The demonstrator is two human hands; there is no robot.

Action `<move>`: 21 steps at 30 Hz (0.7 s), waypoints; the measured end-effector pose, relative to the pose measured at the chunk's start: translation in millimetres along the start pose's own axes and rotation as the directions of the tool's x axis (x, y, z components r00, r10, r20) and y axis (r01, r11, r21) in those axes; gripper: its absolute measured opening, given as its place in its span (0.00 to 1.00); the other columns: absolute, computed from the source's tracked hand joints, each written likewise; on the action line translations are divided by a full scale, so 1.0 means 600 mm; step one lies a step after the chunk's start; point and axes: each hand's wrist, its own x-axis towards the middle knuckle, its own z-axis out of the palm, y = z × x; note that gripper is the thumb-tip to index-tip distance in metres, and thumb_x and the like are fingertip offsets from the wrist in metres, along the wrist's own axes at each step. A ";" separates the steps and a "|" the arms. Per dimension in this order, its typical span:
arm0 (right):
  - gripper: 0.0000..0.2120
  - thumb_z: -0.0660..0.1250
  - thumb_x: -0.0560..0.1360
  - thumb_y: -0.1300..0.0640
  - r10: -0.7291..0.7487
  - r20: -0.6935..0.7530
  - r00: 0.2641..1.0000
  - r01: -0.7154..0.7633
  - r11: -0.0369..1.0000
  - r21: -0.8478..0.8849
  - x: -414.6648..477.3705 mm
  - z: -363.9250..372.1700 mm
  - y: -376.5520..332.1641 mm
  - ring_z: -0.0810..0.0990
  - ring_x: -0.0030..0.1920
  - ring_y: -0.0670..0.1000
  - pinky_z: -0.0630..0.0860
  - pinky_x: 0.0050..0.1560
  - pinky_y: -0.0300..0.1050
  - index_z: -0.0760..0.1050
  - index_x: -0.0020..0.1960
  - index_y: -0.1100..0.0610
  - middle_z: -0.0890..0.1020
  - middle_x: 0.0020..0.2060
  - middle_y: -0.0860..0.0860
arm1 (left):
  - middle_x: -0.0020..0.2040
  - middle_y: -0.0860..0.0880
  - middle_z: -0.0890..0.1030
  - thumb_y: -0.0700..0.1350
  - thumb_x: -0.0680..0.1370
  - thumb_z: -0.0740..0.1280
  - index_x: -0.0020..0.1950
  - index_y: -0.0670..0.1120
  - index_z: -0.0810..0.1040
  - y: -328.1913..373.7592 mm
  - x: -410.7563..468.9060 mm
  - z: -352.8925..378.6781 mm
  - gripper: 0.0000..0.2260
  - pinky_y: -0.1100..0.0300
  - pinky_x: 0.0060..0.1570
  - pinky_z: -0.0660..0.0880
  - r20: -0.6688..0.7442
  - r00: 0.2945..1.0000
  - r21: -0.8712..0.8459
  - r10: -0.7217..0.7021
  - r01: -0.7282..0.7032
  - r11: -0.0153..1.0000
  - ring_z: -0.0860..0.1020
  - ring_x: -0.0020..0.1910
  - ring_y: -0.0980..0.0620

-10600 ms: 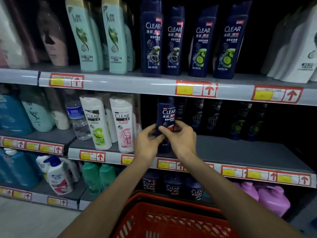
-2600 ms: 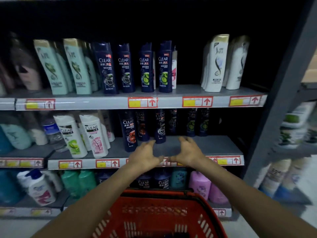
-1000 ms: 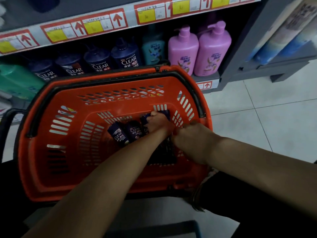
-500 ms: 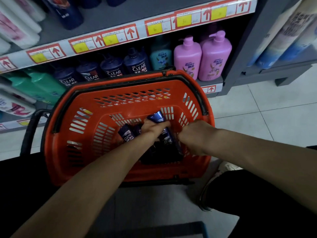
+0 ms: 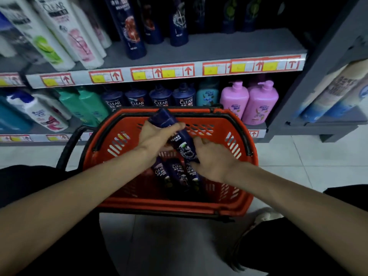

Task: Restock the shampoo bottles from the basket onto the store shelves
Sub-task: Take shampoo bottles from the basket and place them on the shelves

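Many bottles (image 5: 234, 100) line grey shelves (image 5: 239, 44) above pale floor tiles (image 5: 298, 156).

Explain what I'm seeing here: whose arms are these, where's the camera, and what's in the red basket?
There is no machine here. These are a person's two bare arms, filmed by one wide-angle camera worn on the head, looking forward and down. The red basket sits low in front of the store shelves. The left hand grips a dark blue bottle near its cap end, raised over the basket. The right hand, fingers relaxed, is at the bottle's lower end. Three more bottles lie in the basket. The grey shelf above has bare room on its right side.
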 end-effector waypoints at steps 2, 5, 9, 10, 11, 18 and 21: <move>0.41 0.69 0.77 0.45 -0.013 -0.115 0.993 0.027 0.992 0.123 0.000 -0.007 -0.028 0.73 0.68 0.61 0.72 0.67 0.56 0.52 0.80 0.57 0.70 0.70 0.59 | 0.49 0.50 0.87 0.54 0.69 0.82 0.55 0.50 0.83 0.031 -0.014 -0.020 0.18 0.54 0.43 0.85 -0.031 1.000 -0.069 -0.007 0.005 0.998 0.85 0.51 0.51; 0.50 0.72 0.73 0.41 -0.004 -0.300 0.954 0.034 0.995 0.095 0.001 -0.014 -0.057 0.67 0.71 0.60 0.69 0.70 0.58 0.46 0.83 0.57 0.66 0.71 0.57 | 0.47 0.49 0.88 0.55 0.70 0.81 0.56 0.49 0.84 0.062 -0.029 -0.035 0.19 0.57 0.40 0.85 -0.063 0.997 -0.206 -0.038 0.024 0.978 0.87 0.48 0.50; 0.47 0.80 0.67 0.46 -0.039 -0.575 0.818 0.033 0.999 -0.020 0.018 -0.018 -0.071 0.69 0.65 0.60 0.79 0.58 0.57 0.60 0.78 0.57 0.66 0.66 0.58 | 0.48 0.48 0.88 0.51 0.72 0.79 0.59 0.49 0.82 0.084 -0.038 -0.039 0.18 0.61 0.33 0.81 -0.060 0.997 -0.421 -0.044 0.015 0.907 0.88 0.45 0.49; 0.46 0.81 0.66 0.48 -0.034 -0.601 0.799 0.023 0.999 -0.026 0.024 -0.020 -0.074 0.69 0.64 0.60 0.81 0.52 0.56 0.62 0.76 0.56 0.66 0.65 0.58 | 0.49 0.48 0.88 0.51 0.72 0.79 0.61 0.49 0.81 0.090 -0.038 -0.040 0.19 0.61 0.33 0.81 -0.058 0.997 -0.451 -0.049 0.018 0.892 0.88 0.45 0.49; 0.45 0.82 0.66 0.50 -0.022 -0.607 0.794 0.013 1.000 -0.019 0.030 -0.022 -0.077 0.69 0.64 0.60 0.82 0.49 0.55 0.63 0.76 0.56 0.65 0.64 0.58 | 0.50 0.48 0.88 0.52 0.72 0.79 0.62 0.49 0.81 0.093 -0.035 -0.042 0.21 0.61 0.33 0.81 -0.056 0.997 -0.461 -0.051 0.020 0.887 0.88 0.45 0.50; 0.31 0.78 0.63 0.61 0.164 -0.467 0.869 0.082 0.883 0.461 0.072 -0.065 -0.071 0.78 0.48 0.49 0.75 0.42 0.37 0.73 0.63 0.48 0.74 0.51 0.47 | 0.41 0.51 0.86 0.59 0.69 0.80 0.62 0.42 0.81 0.114 -0.005 -0.054 0.29 0.59 0.38 0.82 -0.009 1.000 -0.305 -0.005 0.002 0.952 0.81 0.33 0.54; 0.31 0.78 0.62 0.68 0.273 -0.211 0.939 0.016 0.577 0.816 0.074 -0.080 -0.067 0.83 0.43 0.47 0.80 0.43 0.40 0.75 0.61 0.50 0.82 0.46 0.46 | 0.40 0.50 0.86 0.63 0.70 0.77 0.56 0.41 0.81 0.121 -0.002 -0.058 0.28 0.55 0.49 0.83 0.019 0.998 -0.180 0.058 -0.053 0.982 0.84 0.37 0.54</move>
